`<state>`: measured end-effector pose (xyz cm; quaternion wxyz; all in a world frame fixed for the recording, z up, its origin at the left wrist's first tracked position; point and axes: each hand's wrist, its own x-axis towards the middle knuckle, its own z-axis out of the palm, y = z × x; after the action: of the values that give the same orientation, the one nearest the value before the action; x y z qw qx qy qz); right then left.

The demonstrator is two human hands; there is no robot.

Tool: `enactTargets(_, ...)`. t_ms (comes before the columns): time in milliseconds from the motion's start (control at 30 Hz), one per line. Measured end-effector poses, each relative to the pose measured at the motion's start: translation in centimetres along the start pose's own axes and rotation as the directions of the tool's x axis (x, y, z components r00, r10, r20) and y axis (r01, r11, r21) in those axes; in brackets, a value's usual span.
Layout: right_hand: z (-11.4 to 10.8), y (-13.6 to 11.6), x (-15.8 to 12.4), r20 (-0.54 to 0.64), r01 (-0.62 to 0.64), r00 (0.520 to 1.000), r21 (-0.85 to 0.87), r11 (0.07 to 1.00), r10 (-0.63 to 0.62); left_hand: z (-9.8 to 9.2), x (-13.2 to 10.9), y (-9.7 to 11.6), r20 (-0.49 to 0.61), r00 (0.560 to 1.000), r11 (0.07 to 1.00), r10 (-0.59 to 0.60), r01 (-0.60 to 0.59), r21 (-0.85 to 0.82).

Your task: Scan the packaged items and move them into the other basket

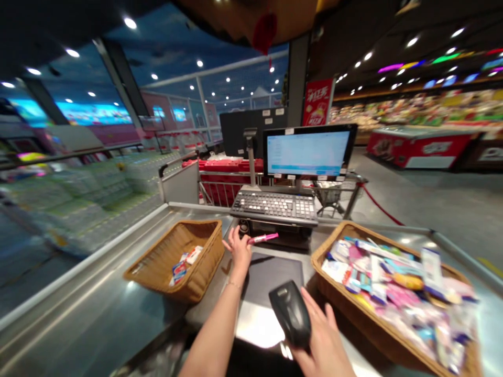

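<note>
Between the fingertips of my left hand [239,246] is one end of a slim pink tube-like item [264,239], its other end pointing right, over the counter just in front of the keyboard. My right hand [320,330] is wrapped around a black handheld barcode scanner [291,314], whose head tilts up and to the left above the counter. A dark flat pad [275,275] lies between the two hands. Left of my left hand stands a wicker basket [212,262] with a few small packets [184,264] in it.
On the right, a second wicker basket [346,293] is heaped with assorted packaged goods [396,283]. A keyboard [275,204] and a lit monitor [308,152] stand at the back of the metal counter [106,298]. Behind are a metal cart [220,188] and a red freezer chest [420,149].
</note>
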<state>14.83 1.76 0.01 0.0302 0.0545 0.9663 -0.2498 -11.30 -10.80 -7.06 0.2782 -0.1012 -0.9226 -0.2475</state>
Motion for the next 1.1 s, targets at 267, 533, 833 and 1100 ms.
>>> enactTargets(267,-0.7,-1.5,0.7,0.023,0.016,1.000,0.003,1.000,-0.016,-0.4,-0.5,-0.4,-0.020,1.000,1.000,-0.012,0.012,-0.013)
enactTargets(533,-0.1,-0.9,0.4,0.040,0.050,0.998,-0.008,0.999,-0.050,-0.8,-0.8,-1.0,-0.009,1.000,1.000,-0.024,0.024,-0.017)
enactTargets(833,-0.1,-0.9,0.3,0.045,0.046,0.998,-0.006,0.999,-0.046,-0.9,-0.9,-1.0,-0.009,1.000,1.000,-0.009,0.009,-0.012)
enactTargets(1100,0.4,-0.5,0.2,0.013,0.054,0.998,0.001,0.999,-0.054,-0.9,-0.8,-1.1,-0.023,1.000,1.000,-0.007,0.007,-0.013)
